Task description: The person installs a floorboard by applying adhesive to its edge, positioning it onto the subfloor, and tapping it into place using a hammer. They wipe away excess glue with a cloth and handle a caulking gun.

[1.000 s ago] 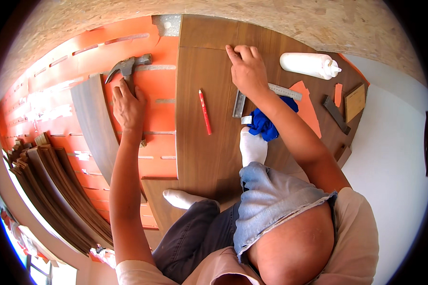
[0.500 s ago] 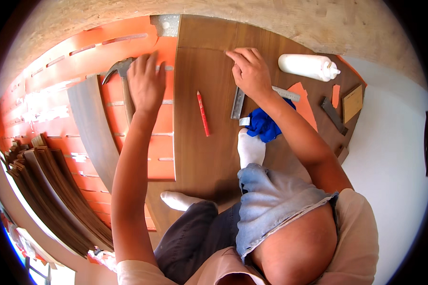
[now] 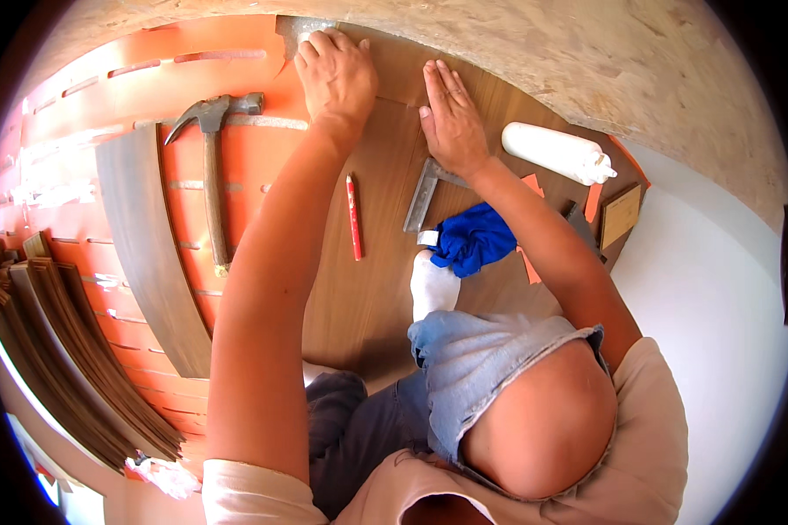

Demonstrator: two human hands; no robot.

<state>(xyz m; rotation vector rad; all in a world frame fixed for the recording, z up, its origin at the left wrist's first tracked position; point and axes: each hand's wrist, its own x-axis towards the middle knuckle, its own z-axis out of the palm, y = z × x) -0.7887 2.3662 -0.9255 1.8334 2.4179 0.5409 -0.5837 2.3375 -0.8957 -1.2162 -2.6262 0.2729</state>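
Observation:
My left hand (image 3: 337, 79) is closed over the left end of a brown floor plank (image 3: 394, 66) by the wall. Its fingers bend down past the end, and its thumb lies on top; the fingertips are partly hidden. My right hand (image 3: 455, 122) rests with straight fingers against the brown boards, holding nothing. Just below it lies a metal try square (image 3: 422, 197), partly covered by my wrist. A red pencil (image 3: 353, 219) sits on the laid floor (image 3: 385, 289) between my arms. Left of my left forearm, a claw hammer (image 3: 214, 175) lies on orange underlay (image 3: 263, 157).
A white bottle (image 3: 556, 153) and a wood offcut (image 3: 620, 214) lie at the right. A blue cloth (image 3: 473, 241) touches my socked foot (image 3: 433, 284). A loose plank (image 3: 153, 254) and stacked planks (image 3: 70, 350) are at the left. The wall (image 3: 587, 61) curves across the top.
My left hand has moved from beside the hammer, up and right, onto the plank's end. My right hand has shifted up slightly, and its fingers are now straight. The hammer is now uncovered.

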